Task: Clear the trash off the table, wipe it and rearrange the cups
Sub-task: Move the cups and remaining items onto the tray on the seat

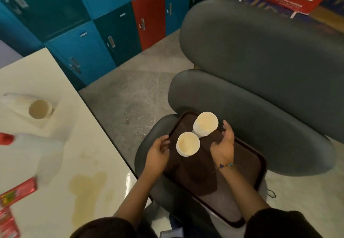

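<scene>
Treat the brown tray (pixel 264 174) on the grey chair (pixel 260 70) as the staging spot and settle the two full cups there before turning to the mess. Note the near cup (pixel 188 144) on the tray's left part and the far cup (pixel 205 124) just behind it toward the tray's far corner, rims nearly touching, both upright and brimming with pale drink. Hold the left hand (pixel 158 152) curled against the tray's left rim, just beside the near cup; cannot tell a true grip on that rim from a mere touch. Leave the right hand (pixel 223 142) loose and open, holding nothing, over the tray just right of the far cup. Steady the tray first, given a likely soft seat underneath, then draw both hands away slowly without brushing either cup. Next, look left of the tray to the table (pixel 55 81): tipped cup (pixel 40 109), red wrappers (pixel 16 195), white bottle (pixel 37 152), brown spill (pixel 87 187).
</scene>
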Available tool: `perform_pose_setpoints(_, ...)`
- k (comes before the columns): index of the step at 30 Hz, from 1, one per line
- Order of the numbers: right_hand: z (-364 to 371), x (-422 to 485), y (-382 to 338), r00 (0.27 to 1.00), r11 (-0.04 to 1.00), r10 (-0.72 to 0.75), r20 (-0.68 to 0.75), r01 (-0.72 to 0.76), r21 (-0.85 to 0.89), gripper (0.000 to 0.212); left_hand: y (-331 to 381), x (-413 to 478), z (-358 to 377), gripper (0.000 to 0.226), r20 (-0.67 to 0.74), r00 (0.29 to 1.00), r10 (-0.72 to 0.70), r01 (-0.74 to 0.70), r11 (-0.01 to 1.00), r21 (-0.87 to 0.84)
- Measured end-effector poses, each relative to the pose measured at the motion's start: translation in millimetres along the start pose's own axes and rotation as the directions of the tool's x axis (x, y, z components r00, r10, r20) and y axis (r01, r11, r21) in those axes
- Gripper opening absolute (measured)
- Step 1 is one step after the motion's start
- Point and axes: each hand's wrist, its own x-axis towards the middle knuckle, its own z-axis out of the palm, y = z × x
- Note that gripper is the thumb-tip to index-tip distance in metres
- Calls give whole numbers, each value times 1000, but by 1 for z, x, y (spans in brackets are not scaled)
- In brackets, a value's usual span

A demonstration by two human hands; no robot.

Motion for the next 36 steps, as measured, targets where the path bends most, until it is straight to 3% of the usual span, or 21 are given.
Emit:
perform_pose_setpoints(4, -5, -31, -49, 951, 951, -308, 21, 308, -23, 63, 25, -25, -39, 27, -108, 993, 48, -63, 988, -139)
perform_pose_setpoints(9, 24, -69, -113, 794, 809, -581, 177, 587, 23, 33, 34, -66, -105, 23, -282, 957, 63, -136, 959, -249)
perform_pose_setpoints(11, 46, -92, -136, 740, 769, -634, 223, 633, 85, 30, 31, -86, -136, 25, -357, 932, 56, -154, 955, -252)
perform_pose_setpoints(16, 123, -155, -172, 623, 748, -647, 439, 630, 209, 25, 2, -128, -211, 28, -505, 863, -25, -141, 947, -287)
perform_pose_setpoints(21, 194, -204, -189, 540, 767, -591, 599, 606, 210, 24, -39, -149, -272, 29, -588, 802, -105, -122, 935, -334)
perform_pose_setpoints(24, 238, -209, -198, 566, 799, -541, 622, 576, 170, 27, -63, -152, -304, 28, -613, 775, -153, -115, 920, -375)
perform_pose_setpoints(29, 313, -176, -236, 695, 890, -418, 585, 444, 108, 28, -94, -148, -350, 27, -626, 759, -181, -88, 923, -374)
perform_pose_setpoints(31, 345, -160, -252, 703, 896, -374, 605, 442, 39, 36, -107, -145, -365, 26, -629, 751, -200, -79, 919, -386)
perform_pose_setpoints(34, 394, -143, -277, 636, 823, -367, 679, 562, -81, 54, -127, -135, -387, 26, -618, 755, -221, -52, 918, -393)
perform_pose_setpoints(36, 424, -136, -294, 544, 680, -389, 744, 714, -166, 66, -140, -125, -400, 24, -613, 757, -225, -32, 925, -379)
